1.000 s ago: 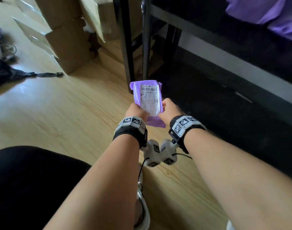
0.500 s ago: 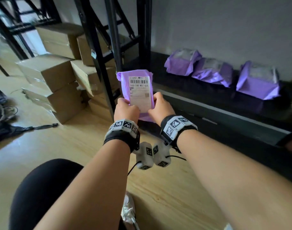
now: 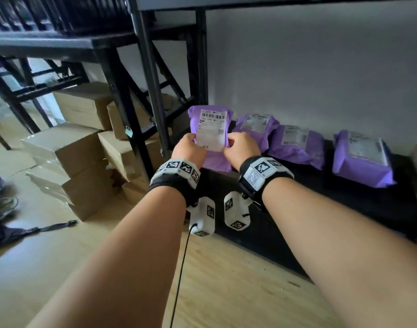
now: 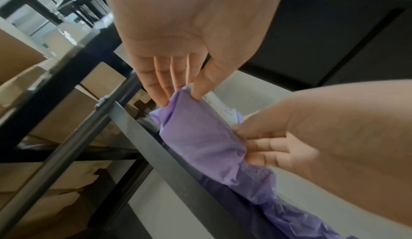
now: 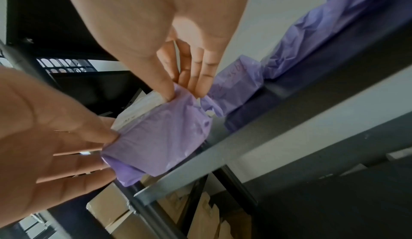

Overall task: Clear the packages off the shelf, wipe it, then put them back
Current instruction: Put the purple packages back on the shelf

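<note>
Both hands hold a purple package [image 3: 211,136] with a white shipping label upright over the left end of the black shelf [image 3: 344,200]. My left hand [image 3: 189,150] pinches its left edge, thumb on the label side and fingers behind [image 4: 169,84]. My right hand [image 3: 241,147] pinches its right edge the same way [image 5: 183,79]. The package's underside shows in both wrist views [image 4: 200,142] [image 5: 160,137], just above the shelf's grey front rail [image 5: 245,146]. Three more purple packages lie in a row on the shelf to the right [image 3: 256,127] [image 3: 296,144] [image 3: 362,158].
Black rack uprights [image 3: 153,91] stand just left of the held package. Stacked cardboard boxes [image 3: 70,152] sit on the wooden floor [image 3: 60,252] at left. A grey wall [image 3: 321,67] backs the shelf. A dark strap and bag [image 3: 25,230] lie on the floor far left.
Both hands have carried the package up from floor level and forward to the shelf's left end, beside the row of packages. My view has lifted toward the shelf.
</note>
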